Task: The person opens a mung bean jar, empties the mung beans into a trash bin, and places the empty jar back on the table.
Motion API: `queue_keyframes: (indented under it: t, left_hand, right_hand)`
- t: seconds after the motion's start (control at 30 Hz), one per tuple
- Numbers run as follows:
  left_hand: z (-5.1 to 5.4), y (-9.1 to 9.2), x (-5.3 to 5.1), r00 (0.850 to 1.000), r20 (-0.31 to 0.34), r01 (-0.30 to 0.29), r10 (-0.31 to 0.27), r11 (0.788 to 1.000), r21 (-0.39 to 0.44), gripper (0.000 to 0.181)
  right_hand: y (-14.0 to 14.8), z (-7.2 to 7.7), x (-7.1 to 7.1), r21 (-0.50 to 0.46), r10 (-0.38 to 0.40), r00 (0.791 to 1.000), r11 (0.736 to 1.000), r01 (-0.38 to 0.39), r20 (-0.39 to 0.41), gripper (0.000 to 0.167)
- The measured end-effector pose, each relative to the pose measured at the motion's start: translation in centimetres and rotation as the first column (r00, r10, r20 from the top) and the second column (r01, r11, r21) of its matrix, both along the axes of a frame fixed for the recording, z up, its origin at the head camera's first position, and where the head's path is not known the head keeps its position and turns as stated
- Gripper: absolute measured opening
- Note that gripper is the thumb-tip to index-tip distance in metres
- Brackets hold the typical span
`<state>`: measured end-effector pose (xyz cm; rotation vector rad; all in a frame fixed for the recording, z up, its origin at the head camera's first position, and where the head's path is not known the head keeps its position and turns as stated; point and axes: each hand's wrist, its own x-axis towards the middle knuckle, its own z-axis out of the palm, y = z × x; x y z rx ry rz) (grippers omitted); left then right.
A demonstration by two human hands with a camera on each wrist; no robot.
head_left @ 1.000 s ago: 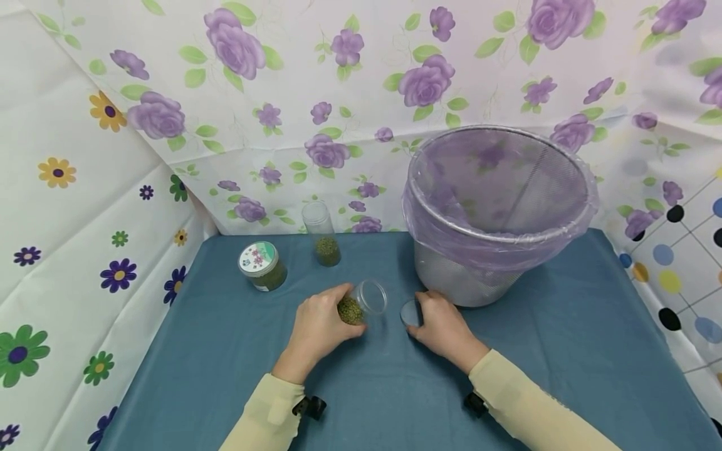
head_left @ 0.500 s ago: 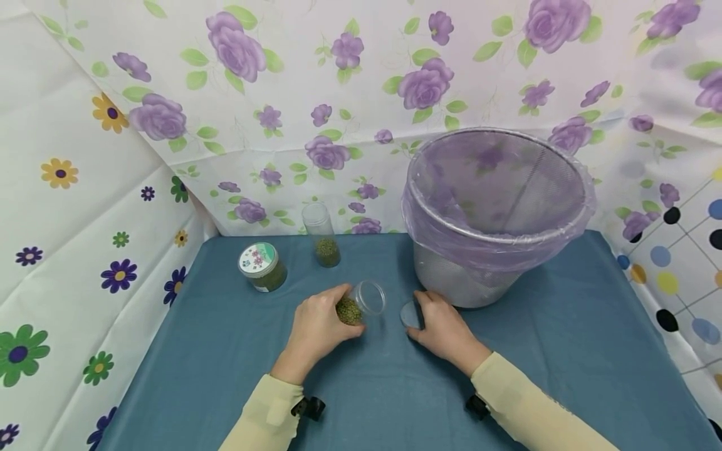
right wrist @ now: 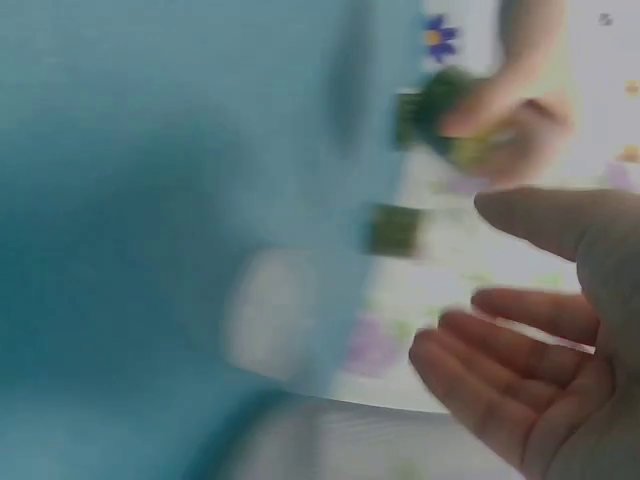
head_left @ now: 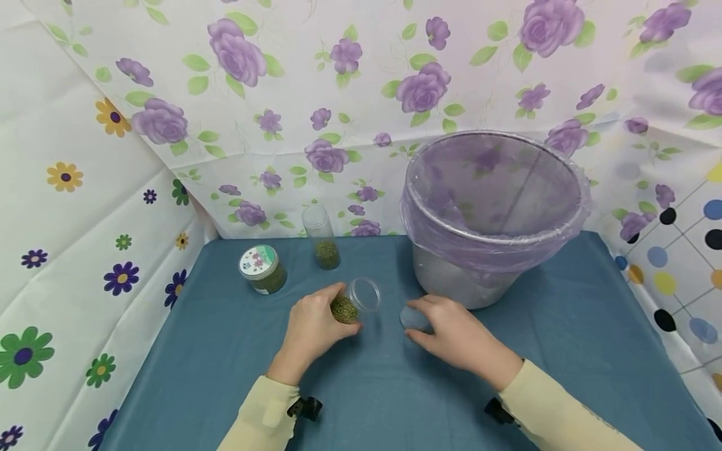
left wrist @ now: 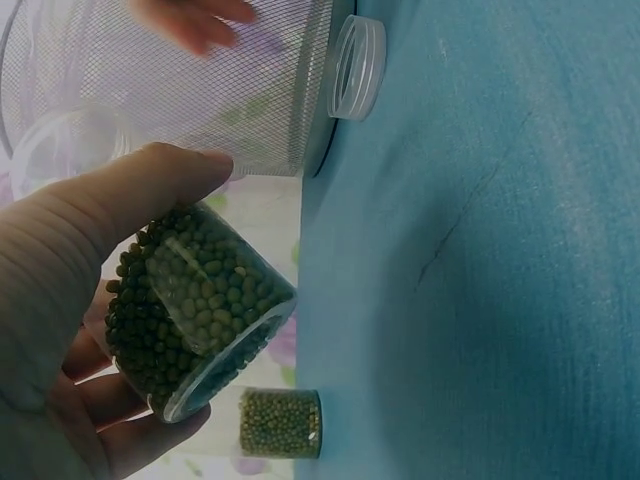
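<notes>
My left hand (head_left: pixel 310 329) grips a clear plastic jar (head_left: pixel 345 310) part-filled with green mung beans. The jar is tilted above the table, its uncovered mouth facing right. In the left wrist view the beans rest inside the jar (left wrist: pixel 205 300), thumb on one side and fingers on the other. A round clear lid (head_left: pixel 412 318) lies on the cloth left of the bin; the left wrist view shows the same lid (left wrist: pixel 357 68). My right hand (head_left: pixel 459 332) hovers just over this lid, and in the right wrist view its spread fingers (right wrist: pixel 505 390) hold nothing.
A wire-mesh bin (head_left: pixel 462 266) with a purple bag liner stands at the back right. Along the back left are a label-topped jar (head_left: pixel 262 269) and a tall clear bottle (head_left: pixel 321 238) with beans at its bottom. Blue cloth (head_left: pixel 395 394) covers the table.
My right hand has let go of the lid and drawn back slightly to the right; the lid stays on the cloth. My left hand has shifted slightly left with the jar.
</notes>
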<state>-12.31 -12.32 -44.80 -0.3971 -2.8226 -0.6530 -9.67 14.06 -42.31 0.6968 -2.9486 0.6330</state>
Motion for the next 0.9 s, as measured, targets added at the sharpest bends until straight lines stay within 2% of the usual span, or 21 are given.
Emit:
queue_keyframes:
  t: [0.1, 0.2, 0.27, 0.5, 0.6, 0.67, 0.73, 0.8, 0.9]
  left_hand:
    - [0.1, -0.1, 0.0, 1.0, 0.0, -0.008, 0.008, 1.0, 0.003, 0.065]
    - [0.3, -0.2, 0.0, 1.0, 0.002, -0.012, 0.012, 1.0, 0.006, 0.065]
    - [0.4, -0.2, 0.1, 1.0, 0.005, -0.014, 0.014, 1.0, 0.01, 0.065]
    - [0.7, -0.1, 0.1, 1.0, -0.001, -0.012, 0.012, 1.0, 0.001, 0.064]
    - [0.8, -0.1, 0.1, 1.0, -0.011, -0.006, 0.006, 1.0, 0.007, 0.063]
    - [0.9, -0.1, 0.1, 1.0, -0.014, -0.001, 0.001, 1.0, 0.011, 0.062]
    - [1.0, -0.2, 0.1, 1.0, -0.016, -0.001, 0.002, 1.0, 0.009, 0.064]
    - [1.0, -0.2, 0.1, 1.0, -0.014, -0.007, 0.007, 1.0, 0.005, 0.065]
    - [1.1, -0.4, 0.1, 1.0, -0.013, -0.014, 0.014, 1.0, 0.0, 0.067]
  right_hand:
    - [0.8, 3.8, 0.5, -0.065, 0.056, 0.993, 0.996, -0.063, -0.107, 0.04]
    - [2.0, 7.2, 0.5, -0.143, 0.066, 0.961, 0.984, -0.107, -0.267, 0.035]
    - [3.1, 9.3, 0.3, -0.184, 0.051, 0.938, 0.976, -0.12, -0.344, 0.033]
    - [6.0, 15.1, 0.2, -0.262, -0.086, 0.908, 0.965, -0.027, -0.409, 0.029]
    - [7.1, 16.9, 0.2, -0.268, -0.138, 0.876, 0.963, 0.01, -0.461, 0.028]
    - [7.9, 17.8, 0.0, -0.278, -0.2, 0.866, 0.958, 0.075, -0.458, 0.026]
    - [9.0, 18.5, -0.4, -0.283, -0.286, 0.858, 0.943, 0.174, -0.426, 0.027]
    - [10.3, 19.0, -1.1, -0.268, -0.389, 0.851, 0.913, 0.307, -0.353, 0.035]
    - [12.5, 19.1, -2.4, -0.225, -0.525, 0.816, 0.848, 0.479, -0.24, 0.05]
